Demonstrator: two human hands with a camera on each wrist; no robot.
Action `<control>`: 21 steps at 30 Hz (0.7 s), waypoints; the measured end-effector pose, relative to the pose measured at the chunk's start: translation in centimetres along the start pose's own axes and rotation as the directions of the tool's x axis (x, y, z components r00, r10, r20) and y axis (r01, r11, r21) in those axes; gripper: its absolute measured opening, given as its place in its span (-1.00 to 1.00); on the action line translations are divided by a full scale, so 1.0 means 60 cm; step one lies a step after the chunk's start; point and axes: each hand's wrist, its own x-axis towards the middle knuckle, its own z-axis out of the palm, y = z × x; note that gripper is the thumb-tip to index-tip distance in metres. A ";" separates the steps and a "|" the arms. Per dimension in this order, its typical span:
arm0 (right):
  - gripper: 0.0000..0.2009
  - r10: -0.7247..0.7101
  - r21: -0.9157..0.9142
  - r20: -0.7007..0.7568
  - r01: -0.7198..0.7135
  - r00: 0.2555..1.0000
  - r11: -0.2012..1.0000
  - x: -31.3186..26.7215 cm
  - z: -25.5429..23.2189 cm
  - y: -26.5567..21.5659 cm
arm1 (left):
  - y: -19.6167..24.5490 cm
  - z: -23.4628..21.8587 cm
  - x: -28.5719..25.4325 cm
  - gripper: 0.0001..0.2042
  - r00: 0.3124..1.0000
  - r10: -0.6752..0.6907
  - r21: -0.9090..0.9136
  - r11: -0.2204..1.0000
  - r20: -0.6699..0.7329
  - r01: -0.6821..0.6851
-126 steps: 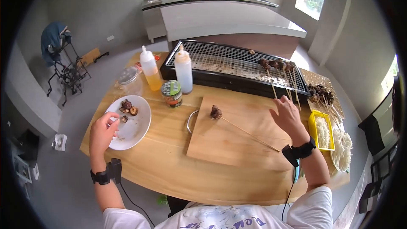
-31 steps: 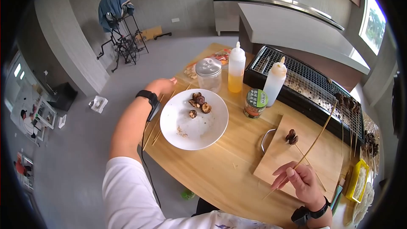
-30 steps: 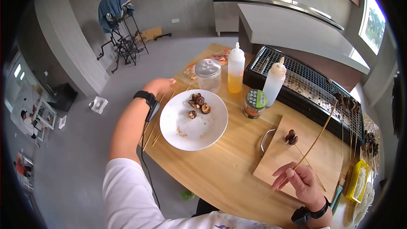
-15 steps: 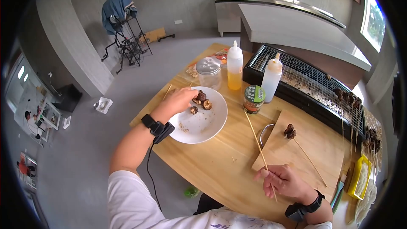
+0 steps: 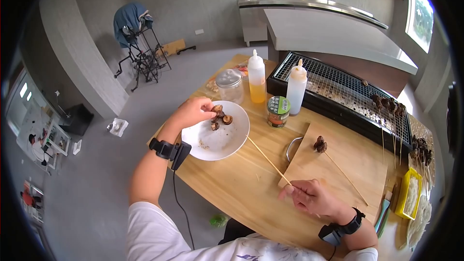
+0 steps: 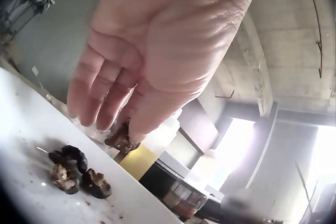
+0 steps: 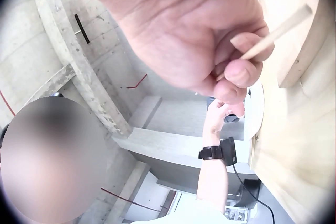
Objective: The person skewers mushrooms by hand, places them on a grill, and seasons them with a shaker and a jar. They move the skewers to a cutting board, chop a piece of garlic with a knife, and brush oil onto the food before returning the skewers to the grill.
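My left hand (image 5: 193, 112) is over the left rim of the white plate (image 5: 227, 147). Between thumb and fingertips it pinches a browned shiitake mushroom (image 6: 122, 141), raised above the plate in the left wrist view. Several other shiitake mushrooms (image 5: 227, 119) lie on the plate. My right hand (image 5: 314, 198) pinches a bamboo skewer (image 5: 268, 161) near the board's front left, its far end slanting toward the plate. A second skewer (image 5: 345, 176) with mushrooms (image 5: 320, 144) threaded at its tip lies on the wooden cutting board (image 5: 357, 154).
Behind the plate stand a shaker jar (image 5: 229, 87), a squeeze bottle of yellow liquid (image 5: 257, 77), a paler squeeze bottle (image 5: 296, 89) and a green-labelled jar (image 5: 278, 112). A black grill (image 5: 333, 99) holds skewers (image 5: 386, 104) at its right. A yellow basket (image 5: 408, 195) sits far right.
My left hand has come from beyond the plate's left side to the mushrooms and picked one up. The skewer in my right hand has swung from upright down toward the plate.
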 end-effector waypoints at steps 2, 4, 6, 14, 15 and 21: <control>-0.73 -0.067 -0.035 -0.029 0.066 0.997 0.997 -0.001 -0.001 -0.001 | 0.022 -0.007 -0.012 -0.92 0.997 -0.065 -0.369 0.927 0.034 0.073; -0.73 -0.121 -0.053 -0.067 0.117 0.990 0.992 -0.006 -0.008 -0.011 | 0.058 0.003 -0.027 -0.89 0.994 0.111 -0.735 0.674 0.008 -0.070; -0.73 -0.101 -0.057 -0.101 0.096 0.990 0.994 -0.018 -0.023 -0.035 | 0.085 0.023 -0.026 -0.89 0.987 0.159 -0.819 0.565 -0.012 -0.101; -0.76 -0.070 -0.109 -0.271 0.042 0.960 0.993 -0.061 -0.062 -0.073 | 0.192 0.093 0.015 -0.89 0.961 0.264 -0.907 0.379 -0.081 -0.181; -0.77 -0.069 -0.124 -0.292 0.033 0.954 0.992 -0.062 -0.063 -0.074 | 0.194 0.098 0.021 -0.89 0.955 0.283 -0.914 0.359 -0.089 -0.192; -0.79 -0.100 -0.173 -0.353 0.041 0.930 0.984 -0.056 -0.065 -0.061 | 0.187 0.118 0.025 -0.89 0.949 0.286 -0.919 0.321 -0.136 -0.228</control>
